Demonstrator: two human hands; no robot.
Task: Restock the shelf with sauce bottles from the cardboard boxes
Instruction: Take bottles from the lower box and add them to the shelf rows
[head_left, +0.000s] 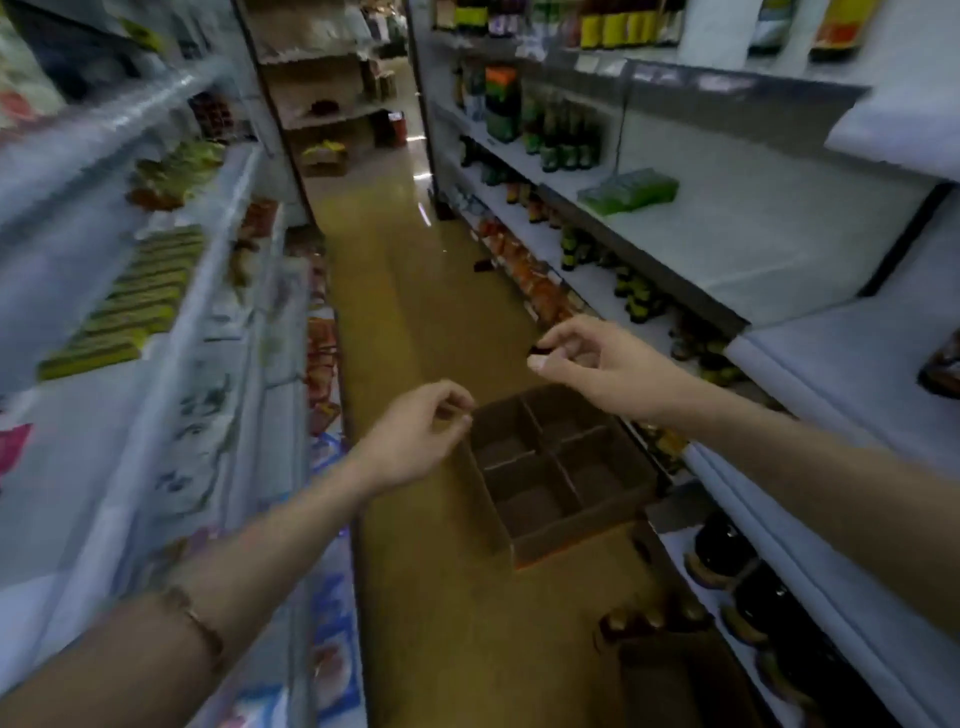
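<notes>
— Where's the cardboard box (558, 470) right now?

— On the yellowish floor (431, 322) of the aisle, pushed against the foot of the shelf (779, 249) on the right. It's open at the top, split by card dividers into four cells, and every cell I can see into looks bare.

— And the hands?

— Both are out over the box, apart from each other. The left hand (415, 436) hangs just at the box's near-left corner, fingers loosely curled, thumb and forefinger close together; I see nothing in it. There's a thin bracelet (195, 618) further back on that forearm.

— The right one?

— The right hand (587, 358) is above the far edge of the box, fingers bent toward the thumb. Something small and dark sits at the fingertips, but the view is smeared and I can't tell whether it's being pinched or just lies behind.

— Any sauce bottles?

— Dark bottles (727, 551) stand on the lowest shelf, just right of the box, near its closest corner. Beside them, nearer to me than the box, a second box (670, 670) sits on the floor with a few dark bottle tops (634, 621) showing at its edge. Beyond the box, on the higher shelves, there are rows of green-labelled bottles (563, 137).

— And opposite?

— Across the aisle from the box, shelves of packets (135, 296), too blurred to read.
</notes>
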